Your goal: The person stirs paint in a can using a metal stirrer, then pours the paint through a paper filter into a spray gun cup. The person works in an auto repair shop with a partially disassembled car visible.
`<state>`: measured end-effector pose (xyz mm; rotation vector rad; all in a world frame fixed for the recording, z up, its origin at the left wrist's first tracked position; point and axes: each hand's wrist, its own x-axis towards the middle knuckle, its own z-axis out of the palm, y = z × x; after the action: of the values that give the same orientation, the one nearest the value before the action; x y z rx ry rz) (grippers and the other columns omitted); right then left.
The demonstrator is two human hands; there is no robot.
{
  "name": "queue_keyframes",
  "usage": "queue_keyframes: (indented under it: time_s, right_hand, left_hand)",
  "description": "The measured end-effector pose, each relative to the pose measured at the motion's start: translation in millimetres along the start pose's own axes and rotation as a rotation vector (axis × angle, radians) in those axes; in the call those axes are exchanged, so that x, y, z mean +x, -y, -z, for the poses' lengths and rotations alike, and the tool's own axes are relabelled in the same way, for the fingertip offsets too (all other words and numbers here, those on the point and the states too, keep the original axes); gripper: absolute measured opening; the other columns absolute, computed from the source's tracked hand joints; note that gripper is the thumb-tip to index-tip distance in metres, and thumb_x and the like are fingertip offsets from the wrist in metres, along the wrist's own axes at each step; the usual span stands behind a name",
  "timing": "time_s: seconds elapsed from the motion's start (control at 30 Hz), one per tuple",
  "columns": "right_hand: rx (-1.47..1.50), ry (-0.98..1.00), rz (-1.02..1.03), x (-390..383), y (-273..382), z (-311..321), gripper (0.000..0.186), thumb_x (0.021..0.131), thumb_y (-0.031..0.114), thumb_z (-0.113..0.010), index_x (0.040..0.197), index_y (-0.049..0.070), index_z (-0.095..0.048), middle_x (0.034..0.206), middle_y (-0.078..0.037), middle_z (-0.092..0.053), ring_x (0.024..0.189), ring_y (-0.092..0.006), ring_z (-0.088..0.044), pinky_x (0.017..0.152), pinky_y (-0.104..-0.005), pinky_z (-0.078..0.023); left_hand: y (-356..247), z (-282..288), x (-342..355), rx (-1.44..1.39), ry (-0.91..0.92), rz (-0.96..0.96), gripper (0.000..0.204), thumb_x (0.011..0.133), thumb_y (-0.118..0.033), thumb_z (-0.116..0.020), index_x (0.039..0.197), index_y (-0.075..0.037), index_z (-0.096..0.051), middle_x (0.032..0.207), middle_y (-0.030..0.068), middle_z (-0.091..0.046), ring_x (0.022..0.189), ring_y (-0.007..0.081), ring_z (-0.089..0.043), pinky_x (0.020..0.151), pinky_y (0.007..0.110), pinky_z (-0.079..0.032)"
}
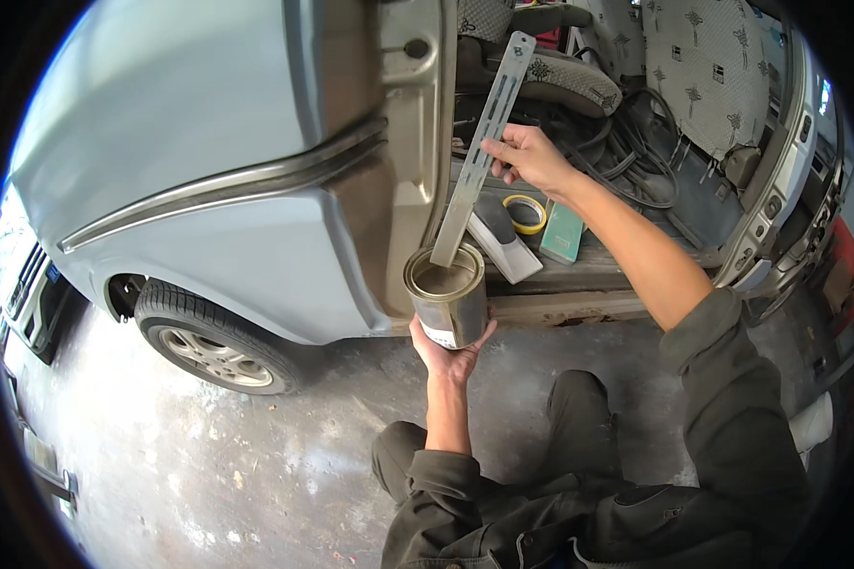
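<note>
My left hand cups the bottom of an open metal paint can filled with greyish-beige paint, held up in front of me. My right hand grips a long flat slotted metal strip around its middle. The strip's lower end dips into the paint in the can and its upper end leans up toward the open car door frame. I am crouched on the floor beside a light blue car.
The car's front wheel stands at the left on a stained concrete floor. On the open door sill lie a yellow tape roll, a teal box and a grey-white sanding block. Patterned seats and loose cables fill the cabin.
</note>
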<state>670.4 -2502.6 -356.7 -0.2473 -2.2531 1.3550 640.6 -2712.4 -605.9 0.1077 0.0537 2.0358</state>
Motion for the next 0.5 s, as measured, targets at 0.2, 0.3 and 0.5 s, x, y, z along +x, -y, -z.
queue_keyframes:
  time_s: [0.2, 0.3, 0.5]
  right_hand:
    - [-0.013, -0.019, 0.022, 5, 8, -6, 0.024, 0.102, 0.024, -0.067, 0.099, 0.001, -0.068, 0.081, -0.001, -0.066, 0.067, -0.0067, -0.060, 0.054, -0.0226, -0.049]
    - [-0.022, -0.020, 0.040, 7, 12, -8, 0.023, 0.102, 0.023, -0.067, 0.099, 0.000, -0.068, 0.079, -0.001, -0.066, 0.066, -0.0063, -0.059, 0.054, -0.0227, -0.048]
    - [-0.010, -0.009, 0.078, 10, 17, -14, 0.021, 0.102, 0.021, -0.067, 0.100, 0.000, -0.069, 0.078, -0.002, -0.066, 0.064, -0.0061, -0.059, 0.052, -0.0225, -0.048]
  left_hand:
    - [1, -4, 0, -0.021, -0.039, 0.013, 0.074, 0.097, -0.057, -0.034, 0.147, -0.005, -0.046, 0.137, 0.0259, -0.055, 0.115, 0.0534, -0.059, 0.086, 0.064, -0.060]
    - [1, -6, -1, 0.002, -0.042, 0.005, 0.075, 0.096, -0.057, -0.034, 0.148, -0.005, -0.046, 0.137, 0.0262, -0.055, 0.115, 0.0537, -0.059, 0.087, 0.064, -0.060]
    - [1, -10, -1, 0.020, -0.058, -0.015, 0.072, 0.097, -0.054, -0.033, 0.147, -0.004, -0.048, 0.133, 0.0255, -0.061, 0.110, 0.0518, -0.065, 0.079, 0.062, -0.062]
